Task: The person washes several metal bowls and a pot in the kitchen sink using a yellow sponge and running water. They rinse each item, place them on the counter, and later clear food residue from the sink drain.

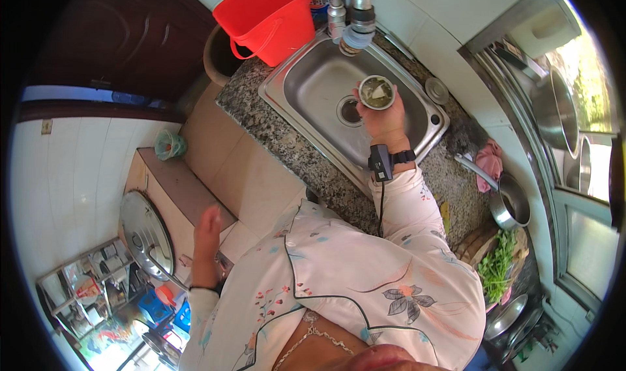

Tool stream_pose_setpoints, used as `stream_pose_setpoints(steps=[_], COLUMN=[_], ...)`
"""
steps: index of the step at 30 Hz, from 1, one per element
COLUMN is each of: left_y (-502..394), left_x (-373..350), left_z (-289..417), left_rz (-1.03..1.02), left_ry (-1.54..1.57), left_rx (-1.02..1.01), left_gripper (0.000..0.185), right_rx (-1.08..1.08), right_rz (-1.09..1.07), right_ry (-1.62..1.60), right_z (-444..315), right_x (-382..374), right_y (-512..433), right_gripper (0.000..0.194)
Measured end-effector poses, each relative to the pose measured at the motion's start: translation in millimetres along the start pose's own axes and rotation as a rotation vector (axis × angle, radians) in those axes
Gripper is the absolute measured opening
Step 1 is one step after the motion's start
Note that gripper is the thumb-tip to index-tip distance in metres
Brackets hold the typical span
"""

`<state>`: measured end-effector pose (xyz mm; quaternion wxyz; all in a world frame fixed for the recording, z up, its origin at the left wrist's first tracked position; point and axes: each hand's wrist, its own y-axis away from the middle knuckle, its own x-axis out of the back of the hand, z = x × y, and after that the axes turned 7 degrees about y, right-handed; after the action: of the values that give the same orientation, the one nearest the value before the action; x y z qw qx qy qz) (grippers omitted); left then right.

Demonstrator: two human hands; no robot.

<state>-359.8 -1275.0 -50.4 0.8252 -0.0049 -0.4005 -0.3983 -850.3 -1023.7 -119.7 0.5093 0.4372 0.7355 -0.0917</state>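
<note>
My right hand (pixel 386 118) holds a small round cup (pixel 361 93) over the stainless steel sink (pixel 313 84), near its drain. Inside the cup are greenish contents (pixel 370 88) with a pale piece (pixel 379 92) on top; I cannot tell what they are. A black device is strapped to my right wrist, with a cable running down from it. My left hand (pixel 209 226) is raised at my left side, away from the counter, fingers extended, and nothing shows in it.
A red plastic bucket (pixel 288 28) stands at the sink's upper left corner. Pipes (pixel 362 16) come down behind the basin. Along the right lie a pink cloth (pixel 488 165), a saucepan (pixel 511 202) and leafy greens (pixel 498 263). A large metal lid (pixel 142 229) is at left.
</note>
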Motion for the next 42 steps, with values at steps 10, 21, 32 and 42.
stream_pose_setpoints(steps=[10,21,32,42], left_y=[247.8,294.3,383.2,268.6], left_x=[-23.7,-47.1,-29.2,40.9], left_z=[-214.9,-295.8,-414.5,-545.9], left_rz=[-0.245,-0.187,-0.287,0.109], left_ry=[-0.321,-0.041,-0.074,-0.135], left_rx=[0.500,0.525,0.641,0.542], left_gripper=[0.032,0.030,0.026,0.028], right_rx=[-0.129,-0.055,0.177,0.352], right_rz=[-0.072,-0.164,0.170,0.404], right_ry=[0.051,0.112,0.657,0.565], right_z=[19.6,33.7,49.7,100.7], right_x=[-2.4,11.6,47.0,-56.7], right_y=[-20.4,-32.6,-35.7,-21.5], right_gripper=[0.060,0.056,0.038,0.026])
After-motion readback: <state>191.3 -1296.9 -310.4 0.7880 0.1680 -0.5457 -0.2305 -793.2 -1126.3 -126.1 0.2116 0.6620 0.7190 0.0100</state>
